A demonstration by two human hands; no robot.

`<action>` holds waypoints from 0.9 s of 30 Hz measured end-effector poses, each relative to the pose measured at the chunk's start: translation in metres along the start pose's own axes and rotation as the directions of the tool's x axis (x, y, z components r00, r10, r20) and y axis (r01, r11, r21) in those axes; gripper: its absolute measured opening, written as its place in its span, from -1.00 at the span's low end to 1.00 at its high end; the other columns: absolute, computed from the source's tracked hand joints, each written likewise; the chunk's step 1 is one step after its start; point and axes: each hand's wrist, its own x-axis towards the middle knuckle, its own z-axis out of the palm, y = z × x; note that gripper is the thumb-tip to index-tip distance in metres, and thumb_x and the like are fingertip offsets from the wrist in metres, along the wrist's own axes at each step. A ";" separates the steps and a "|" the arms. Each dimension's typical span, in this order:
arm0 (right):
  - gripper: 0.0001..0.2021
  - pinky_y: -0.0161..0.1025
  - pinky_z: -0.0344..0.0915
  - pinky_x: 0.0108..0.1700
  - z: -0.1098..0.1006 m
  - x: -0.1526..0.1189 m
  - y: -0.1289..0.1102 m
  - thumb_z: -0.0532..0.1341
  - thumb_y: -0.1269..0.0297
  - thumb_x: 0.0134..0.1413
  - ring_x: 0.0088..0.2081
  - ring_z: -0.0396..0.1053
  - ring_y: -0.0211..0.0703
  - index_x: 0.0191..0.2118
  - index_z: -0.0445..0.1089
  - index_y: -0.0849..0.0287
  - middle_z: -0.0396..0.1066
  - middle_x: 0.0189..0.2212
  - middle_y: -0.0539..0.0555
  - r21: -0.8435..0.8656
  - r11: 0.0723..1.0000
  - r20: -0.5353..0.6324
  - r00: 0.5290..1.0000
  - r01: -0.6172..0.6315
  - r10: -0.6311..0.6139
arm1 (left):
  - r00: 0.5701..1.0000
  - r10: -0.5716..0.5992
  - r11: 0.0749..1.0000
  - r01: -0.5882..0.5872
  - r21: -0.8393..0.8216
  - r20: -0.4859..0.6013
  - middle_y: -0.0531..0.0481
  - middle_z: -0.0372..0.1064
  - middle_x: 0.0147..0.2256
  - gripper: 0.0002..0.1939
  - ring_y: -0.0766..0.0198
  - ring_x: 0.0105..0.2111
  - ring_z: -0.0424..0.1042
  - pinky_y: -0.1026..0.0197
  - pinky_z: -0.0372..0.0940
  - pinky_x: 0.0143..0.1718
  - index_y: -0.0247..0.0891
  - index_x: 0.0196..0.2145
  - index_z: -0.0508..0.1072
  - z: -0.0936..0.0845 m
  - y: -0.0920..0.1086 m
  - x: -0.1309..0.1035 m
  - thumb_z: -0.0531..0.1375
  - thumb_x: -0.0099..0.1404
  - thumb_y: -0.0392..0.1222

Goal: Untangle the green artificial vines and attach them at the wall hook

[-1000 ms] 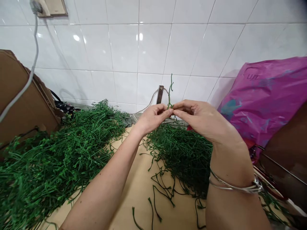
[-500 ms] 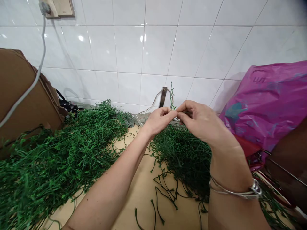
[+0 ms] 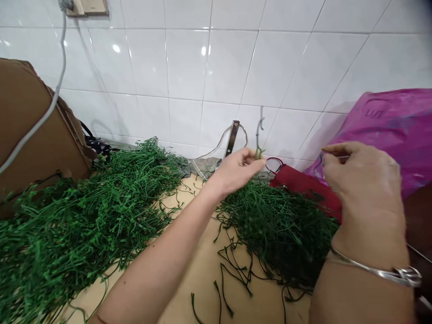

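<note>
My left hand (image 3: 238, 168) pinches a thin green stem (image 3: 258, 135) that stands upright above the fingertips, with small side shoots near its top. Off to the right, my right hand (image 3: 362, 177) is apart from it, thumb and fingers pressed together. A thin dark strand seems to hang at those fingertips, too fine and blurred to name. Below my hands lies a pile of dark green stems (image 3: 283, 225). On the left spreads a larger heap of lighter green branched stems (image 3: 87, 220). Several loose stems (image 3: 236, 265) are scattered between the two.
A cardboard box (image 3: 37, 135) stands at the left, with a white cable (image 3: 50, 110) hanging before it. At the right are a red pouch (image 3: 307, 186) and a purple plastic bag (image 3: 398, 130). A metal strip (image 3: 232, 137) leans at the tiled wall (image 3: 189, 67).
My right hand has parted from my left and moved right. My left hand still holds the stem and has shifted slightly right. The red pouch shows more fully.
</note>
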 end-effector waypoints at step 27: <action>-0.79 -0.20 0.14 -0.29 0.018 -0.033 -0.078 0.06 0.18 0.25 -0.38 0.23 -0.19 -0.40 0.25 0.11 0.29 -0.46 0.00 0.616 0.776 0.376 0.813 0.139 -0.444 | 0.966 0.078 0.867 -0.188 -0.461 -0.247 0.09 0.48 -0.37 -0.91 0.38 -0.32 0.36 0.29 0.21 -0.12 -0.24 -0.44 0.56 -0.018 -0.007 0.012 0.35 0.23 -0.26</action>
